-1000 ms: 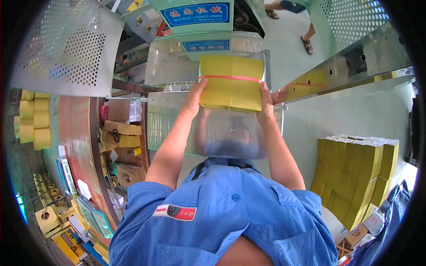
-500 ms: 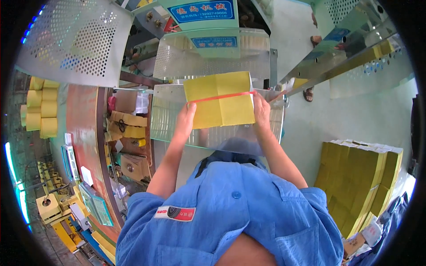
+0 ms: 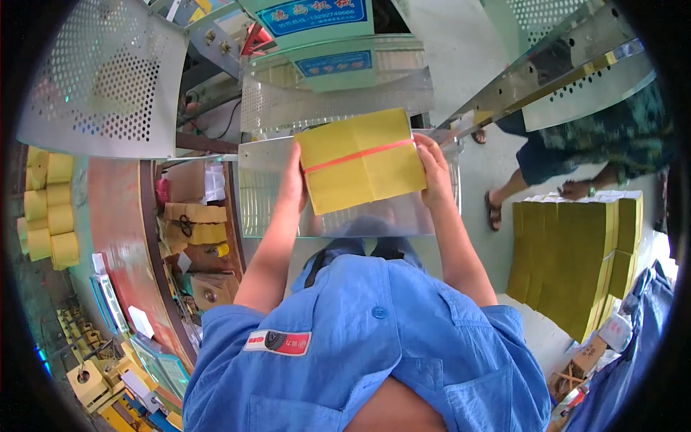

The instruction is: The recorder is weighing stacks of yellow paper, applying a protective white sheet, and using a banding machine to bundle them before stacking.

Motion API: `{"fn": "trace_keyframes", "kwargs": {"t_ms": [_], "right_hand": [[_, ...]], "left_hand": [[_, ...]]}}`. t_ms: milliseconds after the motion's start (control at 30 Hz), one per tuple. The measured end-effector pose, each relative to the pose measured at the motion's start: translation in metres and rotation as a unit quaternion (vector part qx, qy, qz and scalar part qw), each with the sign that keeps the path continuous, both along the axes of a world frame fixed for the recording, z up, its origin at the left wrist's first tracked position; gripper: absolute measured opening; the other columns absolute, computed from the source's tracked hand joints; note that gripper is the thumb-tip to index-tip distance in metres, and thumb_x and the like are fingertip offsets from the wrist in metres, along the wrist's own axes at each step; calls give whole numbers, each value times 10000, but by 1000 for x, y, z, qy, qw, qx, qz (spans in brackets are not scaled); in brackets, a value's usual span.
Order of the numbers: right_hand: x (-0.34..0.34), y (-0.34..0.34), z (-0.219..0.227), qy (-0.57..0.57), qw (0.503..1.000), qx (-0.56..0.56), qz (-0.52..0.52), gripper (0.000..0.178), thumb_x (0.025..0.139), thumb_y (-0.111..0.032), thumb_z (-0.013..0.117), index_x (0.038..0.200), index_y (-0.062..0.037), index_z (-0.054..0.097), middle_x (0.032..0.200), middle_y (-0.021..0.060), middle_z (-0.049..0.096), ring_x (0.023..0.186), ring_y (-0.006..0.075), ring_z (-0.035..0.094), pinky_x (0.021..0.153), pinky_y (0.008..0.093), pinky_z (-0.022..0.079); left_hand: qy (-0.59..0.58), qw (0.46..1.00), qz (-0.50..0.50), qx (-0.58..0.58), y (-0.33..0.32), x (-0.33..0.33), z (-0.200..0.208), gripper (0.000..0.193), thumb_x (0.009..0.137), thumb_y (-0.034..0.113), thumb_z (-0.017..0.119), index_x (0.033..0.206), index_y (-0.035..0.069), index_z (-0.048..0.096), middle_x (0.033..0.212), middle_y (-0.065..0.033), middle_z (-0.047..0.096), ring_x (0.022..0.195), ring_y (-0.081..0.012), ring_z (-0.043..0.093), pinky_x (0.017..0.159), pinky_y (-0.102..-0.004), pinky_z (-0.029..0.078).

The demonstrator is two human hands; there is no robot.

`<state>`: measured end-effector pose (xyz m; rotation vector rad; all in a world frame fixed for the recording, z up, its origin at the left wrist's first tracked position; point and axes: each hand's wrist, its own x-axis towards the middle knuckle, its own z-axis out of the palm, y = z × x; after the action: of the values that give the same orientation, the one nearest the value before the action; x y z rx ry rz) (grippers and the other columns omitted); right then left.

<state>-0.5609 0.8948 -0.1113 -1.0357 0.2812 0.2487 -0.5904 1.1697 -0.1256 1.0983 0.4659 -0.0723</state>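
Note:
A bundle of yellow paper (image 3: 371, 180), with a pinkish-red strap (image 3: 358, 155) across its top and a faint crease down the middle, is held level in front of me. My left hand (image 3: 292, 189) presses along its left edge, and my right hand (image 3: 436, 173) grips the right edge with the thumb near the strap's end. The fingers beneath the bundle are hidden. Under and behind it lies a shiny metal tray (image 3: 266, 216) of the machine.
A clear curved guard (image 3: 338, 101) rises beyond the tray. At right, a co-worker's hand (image 3: 574, 189) is at the top of a tall yellow paper stack (image 3: 558, 252). A reddish-brown bench (image 3: 126, 223) stands at left, beside yellow rolls (image 3: 50, 198). A perforated panel (image 3: 108, 86) hangs upper left.
The bundle has tilted slightly, its right side rising away, with both hands still on it. The co-worker has come into view beside the stack at right. My view has shifted a little.

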Motion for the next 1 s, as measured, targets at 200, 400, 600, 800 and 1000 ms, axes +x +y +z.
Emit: {"fn": "trace_keyframes", "kwargs": {"t_ms": [200,400,600,800,1000], "right_hand": [[-42,18,-34,-32,995,-38,-89,105,986,-109,524,1032,-40,590,1162,61,617,972,116,590,860,263,491],[-88,28,-26,4,998,12,-67,71,981,-81,524,1007,-40,576,1222,102,580,1013,131,577,859,264,489],[-106,39,-18,-76,991,30,-108,75,973,-58,527,921,-31,575,1203,92,594,1005,134,587,873,268,484],[-102,36,-19,-2,993,34,-113,102,945,-95,572,916,-15,628,1046,57,650,918,101,580,843,252,459],[-85,24,-39,39,956,-260,-129,244,937,-203,594,1057,-8,675,958,60,693,870,140,625,792,311,509]], "left_hand": [[27,991,-109,-71,16,-7,13,708,969,601,429,1398,38,451,1352,-109,539,1222,-235,534,1043,-374,417],[2,996,-69,-50,26,-32,15,656,1017,552,352,1396,27,457,1326,-108,559,1194,-245,556,1042,-369,426],[56,990,-95,-92,48,-46,-5,636,1027,547,328,1355,29,499,1298,-110,578,1171,-235,573,999,-370,466],[72,992,-102,-23,60,-40,-8,617,1010,544,395,1335,34,518,1271,-107,592,1131,-222,593,951,-369,492],[107,984,-120,79,52,-35,-14,580,1012,504,402,1265,10,570,1165,-107,631,1043,-218,612,888,-374,499]]}}
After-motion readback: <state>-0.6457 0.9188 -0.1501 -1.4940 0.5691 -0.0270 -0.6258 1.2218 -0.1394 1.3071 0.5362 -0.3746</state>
